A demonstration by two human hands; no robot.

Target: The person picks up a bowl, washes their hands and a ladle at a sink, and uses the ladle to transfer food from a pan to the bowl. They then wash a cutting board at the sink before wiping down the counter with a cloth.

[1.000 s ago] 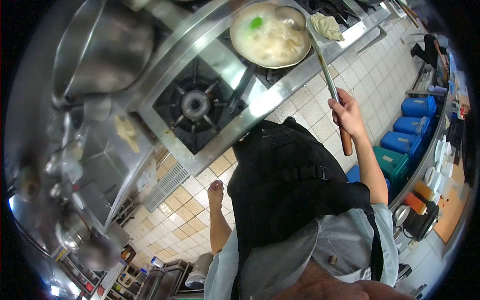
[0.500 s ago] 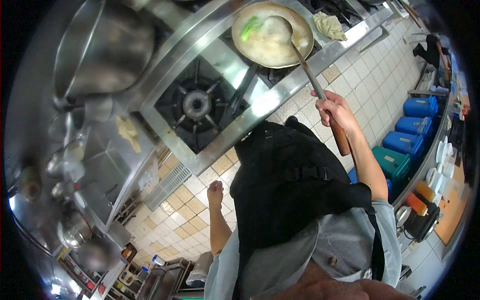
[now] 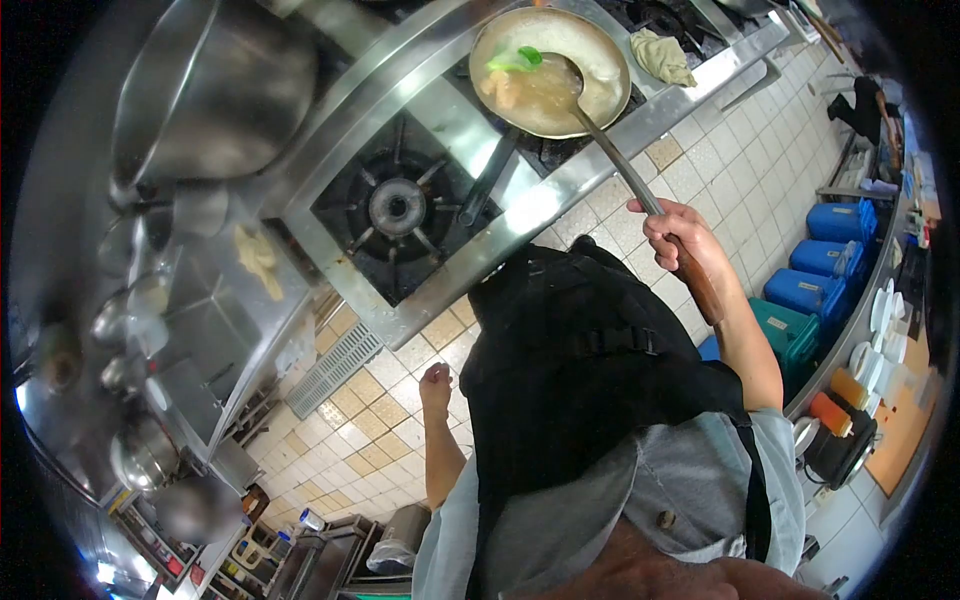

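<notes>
My right hand (image 3: 690,235) is wrapped round the wooden handle of a long ladle (image 3: 622,165). The ladle's bowl dips into cloudy broth (image 3: 548,88) in a wide pan (image 3: 482,45) on the stove. Green vegetable pieces (image 3: 516,60) and pale orange chunks (image 3: 505,90) show at the left of the broth. The pan's dark handle (image 3: 490,178) points down and left, with no hand on it. Down by my side, next to the black apron (image 3: 590,340), hangs my left hand (image 3: 437,376), fingers curled in and apparently holding nothing.
A bare burner (image 3: 397,207) lies left of the pan. On the stove edge to the right rests a crumpled cloth (image 3: 662,57). A large metal pot (image 3: 225,90) and a sink (image 3: 215,325) are at left. Blue bins (image 3: 805,290) and a teal bin (image 3: 785,328) line the right side.
The ladle's bowl has sunk lower into the broth, and its handle has slid back toward my forearm. The foam has thinned, exposing orange chunks; the greens have shifted. My left hand stays put.
</notes>
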